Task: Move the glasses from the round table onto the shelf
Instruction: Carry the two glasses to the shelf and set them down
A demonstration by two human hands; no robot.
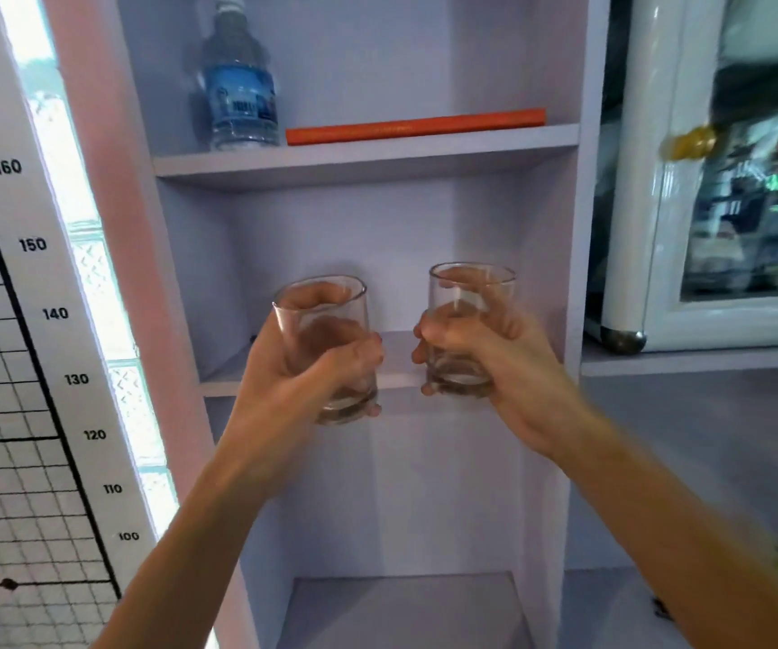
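Observation:
I hold two clear tumblers upright in front of a pale lilac shelf unit. My left hand [298,363] grips the left glass [319,306] around its lower half. My right hand [481,348] grips the right glass [469,292] the same way. Both glasses hover at the front edge of the middle shelf board [399,367], their bases at about board level or slightly below it. The round table is out of view.
On the upper shelf [368,156] stand a water bottle [239,96] and a flat orange book [415,126]. A lower compartment [406,601] opens below. A height chart [26,320] hangs at left; a white glass-door fridge [715,203] stands at right.

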